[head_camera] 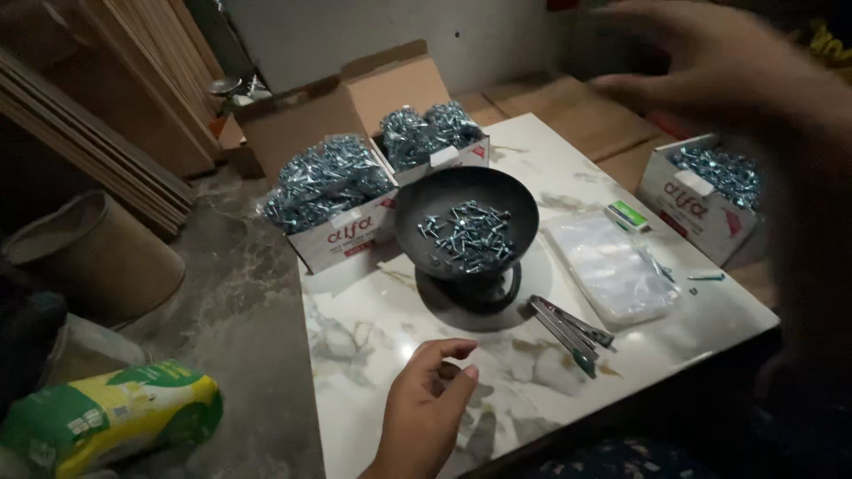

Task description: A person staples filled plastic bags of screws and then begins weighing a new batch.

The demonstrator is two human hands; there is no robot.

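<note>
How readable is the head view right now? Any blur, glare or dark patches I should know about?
Head view: dim overall, corners and floor fall into shadow; the right hand is motion-blurred and close to the lens, hiding the upper right; the left hand, the black bowl of screws and the marble tabletop are sharp, with mild sheen on the plastic bags.

Blurred hand, cropped edges

The raised right hand [710,71] is motion-blurred; the yellow-green plastic sack [106,421] is cut by the left edge.

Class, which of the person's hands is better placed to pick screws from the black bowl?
Probably the left hand: it rests on the marble table just before the black bowl of screws. The right hand is raised, blurred, farther off.
</note>
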